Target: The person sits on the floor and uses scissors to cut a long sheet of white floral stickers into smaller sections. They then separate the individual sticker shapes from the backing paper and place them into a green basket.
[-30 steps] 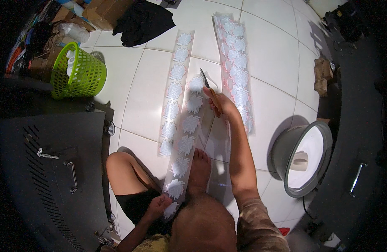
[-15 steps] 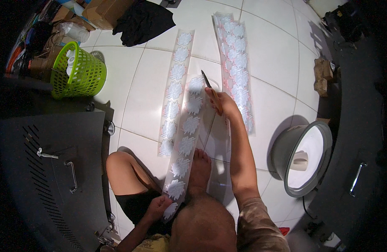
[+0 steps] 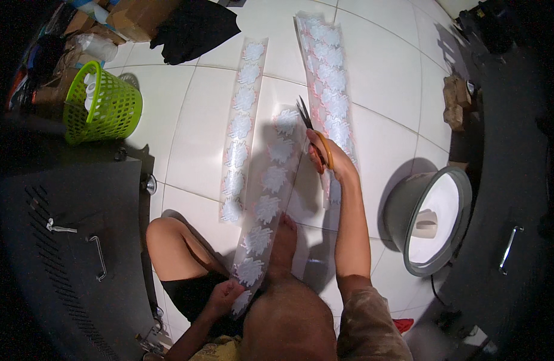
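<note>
A long clear strip (image 3: pixel 266 209) with a row of several whitish-silver, jagged-edged patches runs away from me over my raised knee and foot. Its near end is pinched between the fingers of my left hand (image 3: pixel 224 295). My right hand (image 3: pixel 338 157) grips a pair of scissors (image 3: pixel 306 115) by the orange handles. Their dark blades are slightly parted, pointing away from me beside the strip's far right corner. Below that hand hangs a narrow pale sliver (image 3: pixel 324 191); what it joins is hidden.
A similar single strip (image 3: pixel 240 126) lies on the tiles at left, and a wider stack of strips (image 3: pixel 331 78) at right. Around stand a green basket (image 3: pixel 111 111), a black cloth (image 3: pixel 195 30), a grey round tub (image 3: pixel 400 216) with white inside, and dark cabinets (image 3: pixel 78 240) with handles.
My right hand and the scissors have moved to the right and turned, and the parted blades now show. The strip's far end has swung slightly right. My left hand keeps its pinch.
</note>
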Motion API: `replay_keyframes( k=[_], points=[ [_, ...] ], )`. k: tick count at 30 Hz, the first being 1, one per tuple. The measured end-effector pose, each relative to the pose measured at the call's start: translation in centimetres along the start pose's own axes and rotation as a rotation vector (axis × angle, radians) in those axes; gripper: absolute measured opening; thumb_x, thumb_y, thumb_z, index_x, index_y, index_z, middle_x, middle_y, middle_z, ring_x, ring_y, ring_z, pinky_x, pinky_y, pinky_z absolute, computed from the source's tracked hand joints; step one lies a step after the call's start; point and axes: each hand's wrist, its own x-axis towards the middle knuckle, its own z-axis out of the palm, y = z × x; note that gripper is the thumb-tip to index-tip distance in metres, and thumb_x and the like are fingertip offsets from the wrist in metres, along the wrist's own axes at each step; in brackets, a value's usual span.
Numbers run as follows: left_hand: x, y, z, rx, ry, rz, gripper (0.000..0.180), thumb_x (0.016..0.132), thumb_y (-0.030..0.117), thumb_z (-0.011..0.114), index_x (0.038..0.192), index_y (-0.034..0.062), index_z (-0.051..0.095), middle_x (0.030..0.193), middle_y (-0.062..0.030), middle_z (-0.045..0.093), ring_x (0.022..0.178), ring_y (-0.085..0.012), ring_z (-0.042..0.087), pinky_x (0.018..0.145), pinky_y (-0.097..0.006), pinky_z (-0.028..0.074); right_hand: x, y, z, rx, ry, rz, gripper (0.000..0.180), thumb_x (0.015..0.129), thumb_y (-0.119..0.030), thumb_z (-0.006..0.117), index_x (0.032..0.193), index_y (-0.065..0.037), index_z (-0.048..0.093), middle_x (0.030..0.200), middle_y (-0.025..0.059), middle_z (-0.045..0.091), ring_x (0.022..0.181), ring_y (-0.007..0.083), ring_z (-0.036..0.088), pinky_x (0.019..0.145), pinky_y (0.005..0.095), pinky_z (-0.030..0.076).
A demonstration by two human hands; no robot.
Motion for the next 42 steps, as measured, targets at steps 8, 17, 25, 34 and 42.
replay_keyframes(
  k=[8, 17, 25, 34, 42],
  points=[
    [-0.4, 0.1, -0.1, 0.001, -0.023, 0.072, 0.027, 0.1, 0.03, 0.063, 0.091, 0.0049, 0.065, 0.085, 0.0034, 0.06, 0.079, -0.0061, 0.053, 0.072, -0.025, 0.046, 2.0, 0.1, -0.4, -0.053, -0.002, 0.037, 0.066, 0.087, -0.071, 0.063, 0.062, -0.013, 0.047, 0.048, -0.0012, 0.042, 0.035, 0.0117, 0.041, 0.036, 0.0284, 0.033],
    [0.0, -0.9, -0.3, 0.008, -0.02, 0.054, 0.028, 0.1, 0.03, 0.064, 0.088, 0.0042, 0.064, 0.081, 0.004, 0.059, 0.076, -0.0058, 0.051, 0.068, -0.024, 0.045, 3.9, 1.5, -0.5, -0.062, 0.013, -0.004, 0.06, 0.087, -0.069, 0.066, 0.062, -0.017, 0.047, 0.049, -0.0046, 0.041, 0.037, 0.0074, 0.038, 0.035, 0.026, 0.028],
    [0.0, -0.5, -0.2, -0.002, -0.01, 0.083, 0.026, 0.101, 0.027, 0.063, 0.09, 0.0042, 0.064, 0.08, 0.0042, 0.059, 0.076, -0.0054, 0.051, 0.068, -0.025, 0.045, 2.1, 0.6, 0.0, -0.012, 0.077, -0.067, 0.059, 0.09, -0.067, 0.065, 0.064, -0.016, 0.049, 0.053, -0.0048, 0.042, 0.041, 0.0077, 0.038, 0.039, 0.026, 0.03],
    [1.9, 0.7, 0.5, 0.053, 0.2, 0.213, 0.025, 0.103, 0.026, 0.061, 0.091, 0.0036, 0.063, 0.08, 0.0035, 0.06, 0.072, -0.0048, 0.051, 0.065, -0.025, 0.044, -1.9, 4.7, -7.4, -0.578, 1.033, -0.096, 0.055, 0.089, -0.05, 0.068, 0.112, 0.0, 0.064, 0.092, 0.0181, 0.072, 0.086, 0.0356, 0.069, 0.076, 0.0456, 0.053],
    [3.9, 3.3, -1.3, -0.227, 0.123, 0.272, 0.02, 0.105, 0.019, 0.055, 0.095, 0.0038, 0.062, 0.078, 0.0062, 0.054, 0.068, -0.0023, 0.044, 0.061, -0.022, 0.037, -4.6, 6.1, -6.6, -0.925, 1.153, -0.491, 0.038, 0.092, -0.027, 0.066, 0.117, 0.002, 0.064, 0.107, 0.0233, 0.067, 0.095, 0.0394, 0.064, 0.087, 0.0466, 0.05]
  ],
)
